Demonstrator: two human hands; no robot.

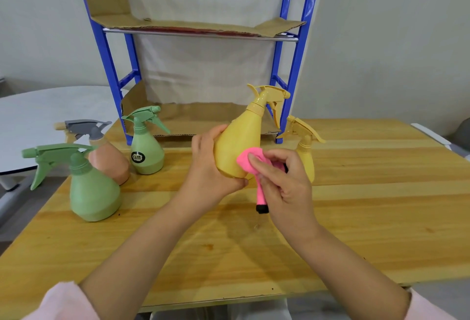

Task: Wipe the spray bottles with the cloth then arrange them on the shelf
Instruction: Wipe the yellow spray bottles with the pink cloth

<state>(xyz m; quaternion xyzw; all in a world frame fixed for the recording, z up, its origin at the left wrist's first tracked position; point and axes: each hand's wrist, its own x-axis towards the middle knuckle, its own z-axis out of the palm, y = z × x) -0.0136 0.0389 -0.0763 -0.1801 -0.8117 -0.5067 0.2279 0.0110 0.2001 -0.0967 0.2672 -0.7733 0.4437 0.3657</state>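
- Surface: a wooden table (356, 218) fills the lower frame. A blue shelf (106, 47) lined with cardboard (193, 25) stands at the table's far edge, before a pale wall. A white table (38, 121) sits at left.
- Hidden: a second yellow bottle (306, 151), right of centre, is partly covered by the right hand (282, 182).
- Left hand (211, 167): wrapped round the base of the yellow spray bottle (236, 146), tilted at centre frame.
- Right hand: fingers curled, pressing the pink cloth (248, 158) against that bottle's side.

Yellow plastic spray bottle (239, 146) tilted above the table (381, 192) middle, pink cloth (247, 160) against its side; second yellow bottle (306, 158) behind; small green bottle (147, 153), large green bottle (94, 192) and peach bottle (110, 160) by the left edge.
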